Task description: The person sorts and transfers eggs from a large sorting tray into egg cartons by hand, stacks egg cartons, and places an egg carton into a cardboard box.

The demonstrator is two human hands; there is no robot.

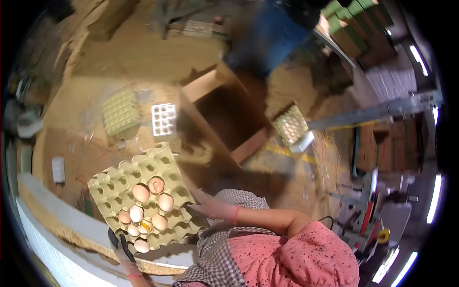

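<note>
A yellowish-green egg tray (pixel 114 189), tilted, holds several brown and pale eggs (pixel 140 193). One egg is broken, with orange yolk (pixel 145 226) showing, and another (pixel 156 185) looks cracked. My left hand (pixel 123 249), in a glove with dark fingers, grips the tray's near left edge. At the tray's right edge my right hand (pixel 213 207), in a thin pale glove, is closed on the rim, its fingers partly hidden.
An open cardboard box (pixel 196 117) stands on the floor beyond the tray. Further left lie stacked trays (pixel 120 112) and a white tray (pixel 164 119). Another egg tray (pixel 290 125) is at right, near a metal beam (pixel 368 115). A pale ledge (pixel 86 229) runs along the lower left.
</note>
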